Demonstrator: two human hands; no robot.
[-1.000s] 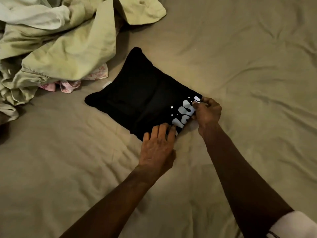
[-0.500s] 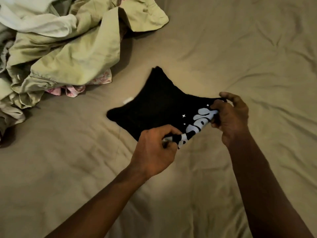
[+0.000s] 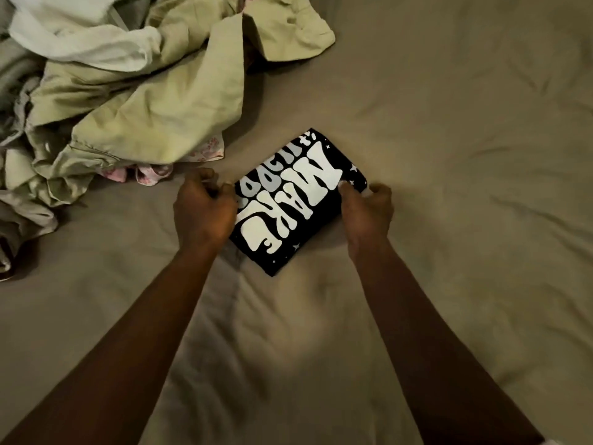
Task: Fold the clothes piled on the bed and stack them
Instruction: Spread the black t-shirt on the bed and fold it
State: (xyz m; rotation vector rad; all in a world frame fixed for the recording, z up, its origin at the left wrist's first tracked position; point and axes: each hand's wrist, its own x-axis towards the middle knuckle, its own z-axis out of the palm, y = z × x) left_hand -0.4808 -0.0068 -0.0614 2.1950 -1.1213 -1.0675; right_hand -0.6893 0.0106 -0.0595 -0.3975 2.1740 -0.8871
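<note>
Head view, black T-shirt [image 3: 288, 213]: we see it folded into a small rectangle, with white bubble lettering and little stars facing up. It lies flat on the bed, just right of the pile's near edge.
Right hand [image 3: 367, 216]: the thumb presses on the shirt's top face and the fingers curl round its far right corner, so we read it as gripping the shirt.
Left hand [image 3: 203, 213]: it is curled at the shirt's left edge and seems to pinch the fabric there, though the back of the hand hides the fingertips from us.
Pile of clothes [image 3: 144, 101]: heaped at upper left, mostly pale green cloth, rumpled and unfolded.
White garment [image 3: 80, 43]: it lies on top of the pile at the far side.
Pink floral piece [image 3: 150, 173]: it peeks out from under the green cloth, near the left hand but apart from it.
Bed sheet [image 3: 449, 155]: tan and wrinkled, under everything we see.
</note>
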